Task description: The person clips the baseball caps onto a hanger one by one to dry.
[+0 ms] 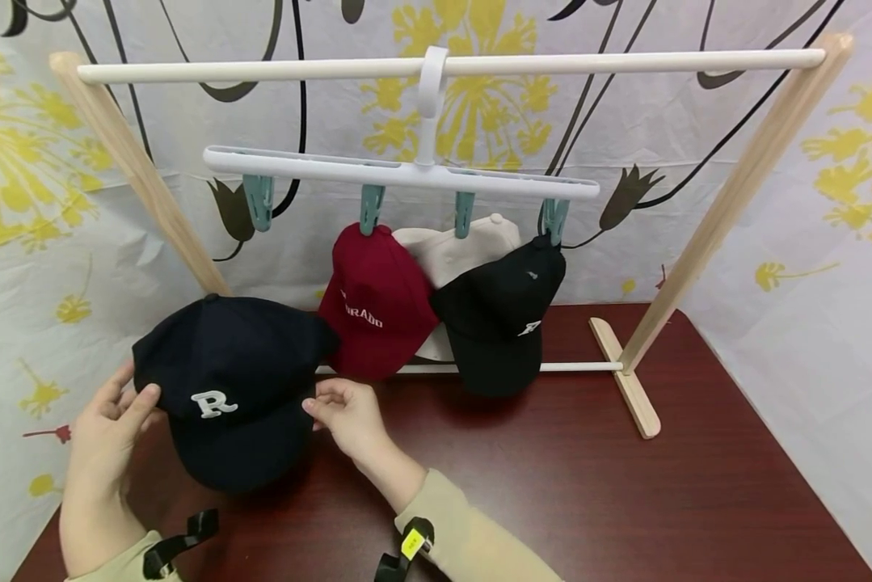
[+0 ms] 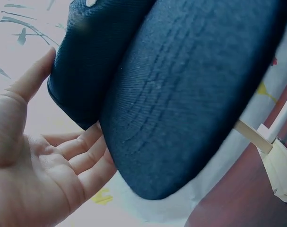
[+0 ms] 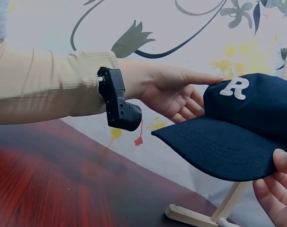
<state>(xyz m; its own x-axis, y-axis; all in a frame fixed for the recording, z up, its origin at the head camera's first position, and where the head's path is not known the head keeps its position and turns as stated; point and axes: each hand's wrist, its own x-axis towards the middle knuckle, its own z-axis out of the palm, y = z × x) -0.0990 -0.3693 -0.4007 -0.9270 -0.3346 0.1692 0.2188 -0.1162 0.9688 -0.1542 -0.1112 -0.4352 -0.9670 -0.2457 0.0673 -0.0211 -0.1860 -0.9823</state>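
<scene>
A navy baseball cap (image 1: 261, 347) with a white letter R is held up between both hands at the left, brim pointing down. My left hand (image 1: 108, 436) grips the cap's left side, thumb in front and the other fingers behind. On the other side, my right hand (image 1: 351, 416) pinches the edge near the brim; the right wrist view shows its thumb on the brim. Above hangs a white hanger (image 1: 399, 171) with teal clips. Its leftmost clip (image 1: 259, 202) bears no cap. A red cap (image 1: 377, 299), a cream cap (image 1: 472, 250) and a black cap (image 1: 511, 307) hang from the others.
The hanger hooks onto the white top bar (image 1: 261, 71) of a rack with slanted wooden posts (image 1: 734, 202). Its wooden foot (image 1: 628, 380) stands on a dark red table (image 1: 625, 501). A patterned curtain (image 1: 828, 267) hangs close behind and at the sides.
</scene>
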